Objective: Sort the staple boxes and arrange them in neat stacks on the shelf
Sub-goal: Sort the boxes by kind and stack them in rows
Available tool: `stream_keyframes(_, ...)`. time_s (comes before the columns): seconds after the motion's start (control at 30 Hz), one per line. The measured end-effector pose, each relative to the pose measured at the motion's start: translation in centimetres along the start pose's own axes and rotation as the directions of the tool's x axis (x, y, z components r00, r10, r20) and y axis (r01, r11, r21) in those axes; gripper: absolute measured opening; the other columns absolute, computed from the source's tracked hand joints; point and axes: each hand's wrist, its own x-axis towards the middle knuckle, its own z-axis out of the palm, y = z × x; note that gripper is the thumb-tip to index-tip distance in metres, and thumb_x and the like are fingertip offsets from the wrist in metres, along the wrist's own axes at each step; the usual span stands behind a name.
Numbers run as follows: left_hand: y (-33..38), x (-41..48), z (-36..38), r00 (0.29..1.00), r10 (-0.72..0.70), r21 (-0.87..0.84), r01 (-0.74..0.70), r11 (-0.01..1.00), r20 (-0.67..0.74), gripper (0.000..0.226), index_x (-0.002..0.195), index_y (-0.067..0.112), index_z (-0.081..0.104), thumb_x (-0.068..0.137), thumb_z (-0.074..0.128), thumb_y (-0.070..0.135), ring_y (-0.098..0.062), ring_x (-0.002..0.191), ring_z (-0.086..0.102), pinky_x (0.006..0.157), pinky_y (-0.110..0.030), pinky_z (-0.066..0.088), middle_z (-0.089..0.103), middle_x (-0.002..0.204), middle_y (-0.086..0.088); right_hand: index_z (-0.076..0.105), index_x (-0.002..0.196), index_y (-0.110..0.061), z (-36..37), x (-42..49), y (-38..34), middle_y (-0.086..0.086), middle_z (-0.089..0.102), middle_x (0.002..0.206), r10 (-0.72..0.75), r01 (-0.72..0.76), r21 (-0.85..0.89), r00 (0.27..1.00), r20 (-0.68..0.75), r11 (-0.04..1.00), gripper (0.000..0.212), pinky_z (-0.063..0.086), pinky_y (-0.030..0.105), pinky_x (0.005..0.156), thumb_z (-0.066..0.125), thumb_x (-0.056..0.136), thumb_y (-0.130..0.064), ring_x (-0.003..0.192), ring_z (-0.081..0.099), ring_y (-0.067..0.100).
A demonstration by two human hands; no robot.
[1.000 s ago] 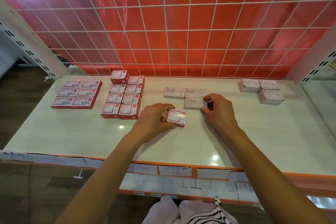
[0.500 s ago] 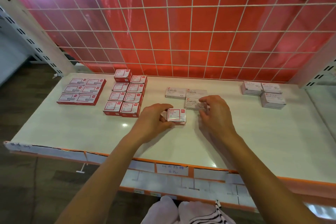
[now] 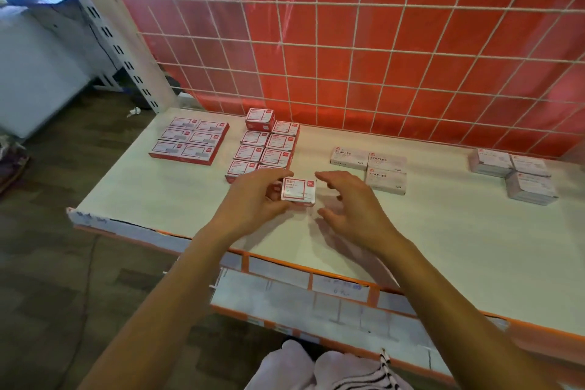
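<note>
My left hand (image 3: pixel 253 203) grips a small red-and-white staple box (image 3: pixel 297 189) just above the white shelf (image 3: pixel 443 247). My right hand (image 3: pixel 351 206) hovers beside the box on its right, fingers spread and loosely curved, holding nothing. Behind the left hand stands a two-column block of matching red boxes (image 3: pixel 264 146), one box raised at its back. Flat red boxes (image 3: pixel 190 140) lie in a block at the far left. Three pale boxes marked STAPLES (image 3: pixel 373 168) sit right of centre. Three more pale boxes (image 3: pixel 512 172) rest at the far right.
A white wire grid (image 3: pixel 380 57) over a red backing closes the shelf's rear. A white slotted upright (image 3: pixel 104 25) rises at the back left. The shelf's orange front edge (image 3: pixel 316 272) carries paper labels. Dark wood floor (image 3: pixel 63 247) lies to the left.
My right hand left the pale STAPLES boxes and came left toward the red box. My left hand lifted that box slightly and moved it left. The camera view swung left.
</note>
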Motion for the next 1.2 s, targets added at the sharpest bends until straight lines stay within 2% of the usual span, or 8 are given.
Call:
stream_keyframes(0.1, -0.9, 0.4, -1.0, 1.000, 0.018, -0.012, -0.019, 1.000, -0.026, 0.055, 0.132, 0.025, 0.055, 0.081, 0.073, 0.035, -0.012, 0.107, 0.062, 0.087, -0.020, 0.049, 0.062, 0.127, 0.004, 0.041, 0.140, -0.020, 0.4, 1.2, -2.1, 0.002, 0.047, 0.138, -0.054, 0.054, 0.014, 0.998, 0.016, 0.998, 0.065, 0.043, 0.035, 0.100, 0.070, 0.082, -0.024, 0.120, 0.046, 0.017)
stream_keyframes(0.23, -2.0, 1.3, -2.0, 0.998, 0.064, 0.013, -0.064, 0.998, -0.020, 0.053, 0.132, 0.028, 0.055, 0.082, 0.072, 0.034, -0.002, 0.089, 0.059, 0.080, -0.013, 0.047, 0.062, 0.127, 0.006, 0.053, 0.132, -0.018, 0.7, 3.0, -4.3, 0.004, 0.057, 0.125, -0.067, 0.068, 0.007, 0.996, -0.063, 0.998, 0.052, 0.048, 0.037, 0.091, 0.069, 0.084, -0.028, 0.109, 0.051, 0.018)
stream_keyframes(0.37, -2.5, 2.3, -2.3, 0.996, 0.085, 0.113, -0.081, 0.990, -0.037, 0.058, 0.136, 0.029, 0.049, 0.083, 0.069, 0.040, -0.014, 0.110, 0.059, 0.093, -0.028, 0.046, 0.060, 0.129, 0.004, 0.052, 0.133, -0.017, 1.1, 5.0, -4.4, 0.004, 0.056, 0.125, -0.034, 0.029, -0.057, 0.997, -0.075, 0.998, 0.052, 0.046, 0.032, 0.095, 0.069, 0.083, -0.022, 0.108, 0.052, 0.017)
stream_keyframes(0.57, -3.2, 3.6, -2.3, 0.989, 0.112, 0.401, -0.062, 0.914, -0.102, 0.063, 0.146, 0.022, 0.031, 0.092, 0.053, 0.046, -0.018, 0.126, 0.044, 0.098, -0.032, 0.042, 0.051, 0.137, 0.001, 0.059, 0.125, -0.014, 1.1, 7.9, -4.7, 0.007, 0.061, 0.117, -0.009, -0.003, -0.081, 0.989, -0.150, 0.997, 0.043, 0.047, 0.033, 0.090, 0.067, 0.084, -0.020, 0.101, 0.056, 0.021)
stream_keyframes(0.77, -4.3, 4.5, -2.2, 0.977, 0.186, 0.448, -0.123, 0.885, -0.100, 0.058, 0.143, 0.021, 0.037, 0.093, 0.048, 0.048, -0.018, 0.131, 0.037, 0.105, -0.033, 0.034, 0.045, 0.142, 0.002, 0.062, 0.119, -0.013, 0.6, 12.0, -3.9, 0.005, 0.062, 0.115, 0.071, -0.095, -0.123, 0.980, -0.187, 0.988, 0.035, 0.046, 0.037, 0.092, 0.068, 0.085, -0.019, 0.101, 0.054, 0.021)
stream_keyframes(0.9, -4.9, 4.8, -2.0, 0.978, 0.191, 0.423, -0.140, 0.895, -0.081, 0.055, 0.141, 0.022, 0.040, 0.094, 0.046, 0.050, -0.017, 0.132, 0.036, 0.108, -0.033, 0.031, 0.044, 0.143, 0.004, 0.067, 0.110, -0.012, 0.1, 14.9, -3.2, 0.001, 0.068, 0.106, 0.075, -0.095, -0.136, 0.986, -0.146, 0.986, 0.026, 0.046, 0.031, 0.083, 0.066, 0.085, -0.018, 0.098, 0.061, 0.020)
stream_keyframes(1.07, -5.1, 5.2, -1.6, 0.973, 0.220, 0.378, -0.179, 0.908, -0.069, 0.049, 0.136, 0.022, 0.048, 0.093, 0.051, 0.047, -0.017, 0.126, 0.043, 0.105, -0.033, 0.035, 0.052, 0.136, 0.003, 0.065, 0.113, -0.014, 0.1, 17.1, -2.7, 0.001, 0.067, 0.113, 0.158, -0.168, -0.098, 0.982, -0.106, 0.981, 0.026, 0.044, 0.027, 0.079, 0.064, 0.088, -0.018, 0.101, 0.060, 0.018)
stream_keyframes(1.2, -5.0, 5.6, -1.3, 0.969, 0.235, 0.389, -0.187, 0.902, -0.080, 0.042, 0.122, 0.020, 0.061, 0.087, 0.063, 0.043, -0.021, 0.112, 0.056, 0.095, -0.036, 0.046, 0.064, 0.120, 0.001, 0.064, 0.114, -0.014, 0.5, 17.7, -2.7, 0.003, 0.066, 0.115, 0.177, -0.184, -0.094, 0.981, -0.083, 0.978, 0.026, 0.044, 0.029, 0.081, 0.063, 0.088, -0.018, 0.101, 0.058, 0.019)
